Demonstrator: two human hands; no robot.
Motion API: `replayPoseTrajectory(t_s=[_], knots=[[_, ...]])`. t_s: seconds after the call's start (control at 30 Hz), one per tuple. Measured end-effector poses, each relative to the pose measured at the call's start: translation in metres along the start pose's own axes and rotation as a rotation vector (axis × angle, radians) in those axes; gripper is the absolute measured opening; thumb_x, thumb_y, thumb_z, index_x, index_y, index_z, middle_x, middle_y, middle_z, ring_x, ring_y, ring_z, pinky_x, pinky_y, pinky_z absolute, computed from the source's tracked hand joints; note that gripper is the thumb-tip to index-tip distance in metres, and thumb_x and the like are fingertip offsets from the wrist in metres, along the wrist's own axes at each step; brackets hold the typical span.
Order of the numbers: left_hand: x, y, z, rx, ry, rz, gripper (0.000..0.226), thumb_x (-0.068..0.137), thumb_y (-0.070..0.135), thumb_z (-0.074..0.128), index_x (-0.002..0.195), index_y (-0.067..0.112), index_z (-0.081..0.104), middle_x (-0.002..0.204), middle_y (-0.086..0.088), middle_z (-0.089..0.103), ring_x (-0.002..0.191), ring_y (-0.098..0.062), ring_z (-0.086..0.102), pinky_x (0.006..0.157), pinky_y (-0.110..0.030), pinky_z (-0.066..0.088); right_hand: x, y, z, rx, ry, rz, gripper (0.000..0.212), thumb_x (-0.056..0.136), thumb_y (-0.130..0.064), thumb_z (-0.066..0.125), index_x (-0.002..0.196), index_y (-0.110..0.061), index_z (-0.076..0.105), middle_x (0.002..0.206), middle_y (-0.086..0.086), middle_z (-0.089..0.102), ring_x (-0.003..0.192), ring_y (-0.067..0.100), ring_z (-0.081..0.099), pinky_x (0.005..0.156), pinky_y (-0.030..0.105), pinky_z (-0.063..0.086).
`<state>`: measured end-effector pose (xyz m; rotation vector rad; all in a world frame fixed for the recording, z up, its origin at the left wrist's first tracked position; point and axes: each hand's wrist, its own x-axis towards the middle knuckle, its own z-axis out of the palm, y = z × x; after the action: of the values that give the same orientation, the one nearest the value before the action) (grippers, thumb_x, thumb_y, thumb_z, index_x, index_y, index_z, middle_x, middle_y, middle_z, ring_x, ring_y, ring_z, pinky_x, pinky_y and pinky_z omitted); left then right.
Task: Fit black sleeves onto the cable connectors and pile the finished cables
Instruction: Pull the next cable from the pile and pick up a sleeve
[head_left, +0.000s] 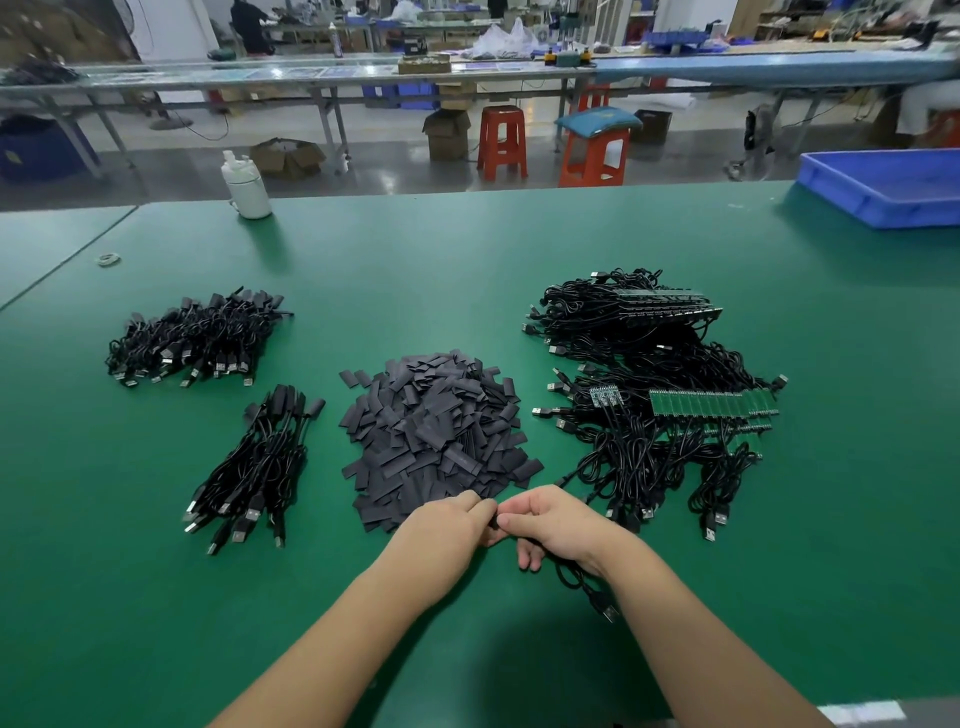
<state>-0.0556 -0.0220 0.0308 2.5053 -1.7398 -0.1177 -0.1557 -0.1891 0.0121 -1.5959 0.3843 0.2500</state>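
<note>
A heap of flat black sleeves (439, 436) lies mid-table. To its right sprawl black cables with bare green circuit boards (670, 395). Two piles of sleeved cables lie on the left, one far (192, 338) and one near (254, 467). My left hand (447, 525) and my right hand (556, 525) meet just below the sleeve heap. Together they pinch a small black piece at a cable's end; whether it is sleeve or connector I cannot tell. The cable (592, 592) loops down out of my right hand, its USB plug lying on the mat by my right forearm.
The green mat (519, 249) covers the table. A white bottle (247, 187) stands at the far left edge, a blue bin (888, 187) at the far right corner. A small ring (108, 258) lies far left. Red stools and benches stand beyond.
</note>
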Motion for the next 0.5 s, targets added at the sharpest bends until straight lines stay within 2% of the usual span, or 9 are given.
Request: replayPoseTrajectory(t_s=[0.23,0.37,0.5], knots=[[-0.0017,0.0037,-0.0054,0.068,-0.014,0.047,0.025,0.102,0.027,0.039,0.124,0.018,0.047,0.104,-0.002,0.050,0.089,-0.026,0.057,0.071,-0.036,0.042,-0.0035,-0.0034,0.0001,-0.025,-0.014,0.008,0.021,0.103,-0.011,0.051,0.113,-0.007,0.068,0.107,0.003,0.076,0.056,0.012,0.062,0.050,0.021,0.050],[-0.0007,0.0049,-0.0074,0.086,-0.022,0.057,0.025,0.102,0.024,0.040,0.125,0.017,0.047,0.105,-0.003,0.050,0.089,-0.027,0.058,0.072,-0.038,0.045,-0.0056,-0.0053,0.0009,-0.026,-0.016,0.002,0.019,0.103,-0.011,0.050,0.109,-0.011,0.069,0.104,0.001,0.076,0.056,0.013,0.062,0.051,0.021,0.050],[-0.0021,0.0055,-0.0050,0.089,-0.011,0.063,0.024,0.100,0.021,0.042,0.124,0.017,0.046,0.104,-0.002,0.049,0.087,-0.025,0.058,0.068,-0.035,0.042,-0.0064,-0.0073,0.0023,-0.035,-0.017,-0.003,0.020,0.103,-0.010,0.049,0.104,-0.015,0.068,0.103,0.001,0.075,0.055,0.012,0.062,0.050,0.021,0.050]])
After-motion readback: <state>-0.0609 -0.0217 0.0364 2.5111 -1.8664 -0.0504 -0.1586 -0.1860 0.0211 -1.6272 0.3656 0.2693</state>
